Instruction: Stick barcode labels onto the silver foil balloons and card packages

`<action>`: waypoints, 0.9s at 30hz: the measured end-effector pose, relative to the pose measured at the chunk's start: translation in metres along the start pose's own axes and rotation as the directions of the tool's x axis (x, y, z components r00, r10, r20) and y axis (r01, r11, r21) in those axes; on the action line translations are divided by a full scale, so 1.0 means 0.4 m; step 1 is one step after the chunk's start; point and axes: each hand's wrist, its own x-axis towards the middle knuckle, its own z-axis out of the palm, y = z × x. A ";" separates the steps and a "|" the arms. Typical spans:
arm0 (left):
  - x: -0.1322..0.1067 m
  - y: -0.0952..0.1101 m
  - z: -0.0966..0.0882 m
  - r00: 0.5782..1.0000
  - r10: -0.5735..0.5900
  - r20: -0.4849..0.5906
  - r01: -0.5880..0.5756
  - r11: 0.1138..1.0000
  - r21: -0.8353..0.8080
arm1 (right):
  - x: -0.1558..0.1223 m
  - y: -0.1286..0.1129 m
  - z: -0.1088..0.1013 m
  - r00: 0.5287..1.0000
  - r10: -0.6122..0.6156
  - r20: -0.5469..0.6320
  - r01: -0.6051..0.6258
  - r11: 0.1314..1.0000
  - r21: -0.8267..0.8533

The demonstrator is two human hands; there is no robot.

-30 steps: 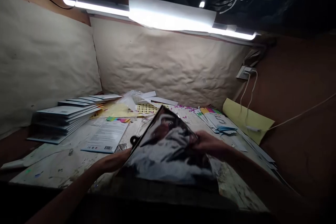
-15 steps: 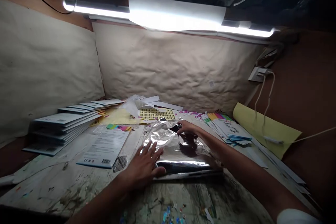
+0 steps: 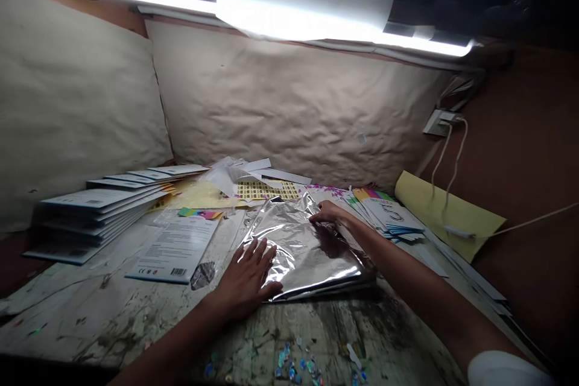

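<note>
Bare forearms (image 3: 167,338), white sleeve (image 3: 502,369) on right arm (image 3: 434,295)

A silver foil pouch (image 3: 303,253) lies nearly flat on the counter (image 3: 90,319), set at a slant. Its reflective surface is creased throughout, with the far corner slightly raised. The near edge shows a dark, layered fold.

a cramped workshop nook: a paint-spattered counter (image 3: 90,319) carries stacked booklets (image 3: 99,208) at ten o'clock and a silver foil sheet (image 3: 303,256) at twelve, under a tube light (image 3: 298,6).
</note>
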 end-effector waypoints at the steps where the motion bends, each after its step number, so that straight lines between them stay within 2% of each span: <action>1: -0.003 -0.001 0.005 0.999 0.011 -0.032 -0.013 0.999 -0.044 | -0.007 -0.005 0.006 1.000 -0.021 -0.006 0.021 1.000 -0.001; 5: -0.005 -0.015 0.013 0.991 0.042 -0.126 -0.064 0.982 -0.177 | -0.059 -0.031 0.025 0.994 -0.103 0.031 0.102 0.994 0.045; 7: 0.018 -0.026 -0.019 0.975 0.006 -0.223 -0.058 0.973 -0.225 | -0.093 -0.052 0.015 0.982 -0.186 0.021 0.184 0.979 0.085; 8: 0.037 -0.033 -0.050 0.948 -0.032 -0.317 -0.057 0.962 -0.266 | -0.111 -0.064 0.000 0.971 -0.240 0.001 0.239 0.965 0.108; 9: 0.060 -0.039 -0.093 0.893 -0.071 -0.444 -0.082 0.945 -0.316 | -0.131 -0.077 -0.021 0.955 -0.294 -0.028 0.296 0.947 0.127; 10: 0.085 -0.043 -0.144 0.805 -0.134 -0.579 -0.111 0.923 -0.368 | -0.152 -0.089 -0.050 0.939 -0.340 -0.061 0.345 0.928 0.144; 11: 0.107 -0.044 -0.202 0.753 -0.168 -0.636 -0.114 0.919 -0.378 | -0.175 -0.100 -0.083 0.917 -0.383 -0.107 0.396 0.906 0.149; 12: 0.125 -0.041 -0.262 0.721 -0.180 -0.669 -0.135 0.911 -0.390 | -0.201 -0.109 -0.119 0.887 -0.430 -0.168 0.453 0.881 0.138; 13: 0.135 -0.034 -0.320 0.704 -0.160 -0.692 -0.238 0.865 -0.442 | -0.231 -0.114 -0.153 0.845 -0.478 -0.241 0.512 0.852 0.106; 14: 0.135 -0.021 -0.370 0.722 -0.117 -0.682 -0.337 0.801 -0.494 | -0.262 -0.115 -0.182 0.788 -0.525 -0.321 0.568 0.821 0.051; 15: 0.124 -0.003 -0.408 0.759 -0.055 -0.648 -0.385 0.765 -0.516 | -0.296 -0.110 -0.203 0.724 -0.569 -0.391 0.610 0.792 -0.023; 17: 0.072 0.041 -0.437 0.798 0.065 -0.599 -0.384 0.821 -0.422 | -0.364 -0.082 -0.212 0.590 -0.650 -0.479 0.652 0.734 -0.191; 19: -0.002 0.080 -0.395 0.787 0.250 -0.565 -0.469 0.836 -0.285 | -0.426 -0.027 -0.172 0.506 -0.735 -0.452 0.699 0.656 -0.284; 20: -0.038 0.093 -0.351 0.756 0.343 -0.557 -0.537 0.812 -0.229 | -0.452 0.009 -0.137 0.470 -0.784 -0.404 0.744 0.599 -0.297; 21: -0.071 0.099 -0.297 0.751 0.396 -0.529 -0.560 0.805 -0.193 | -0.474 0.050 -0.095 0.440 -0.828 -0.346 0.791 0.540 -0.286; 22: -0.099 0.100 -0.238 0.767 0.420 -0.486 -0.556 0.812 -0.177 | -0.494 0.092 -0.049 0.415 -0.860 -0.298 0.826 0.493 -0.272; 25: -0.157 0.076 -0.080 0.840 0.428 -0.333 -0.497 0.853 -0.157 | -0.544 0.202 0.079 0.402 -0.884 -0.239 0.835 0.461 -0.301; 27: -0.182 0.059 -0.026 0.875 0.434 -0.215 -0.467 0.872 -0.143 | -0.573 0.242 0.133 0.421 -0.895 -0.146 0.841 0.446 -0.308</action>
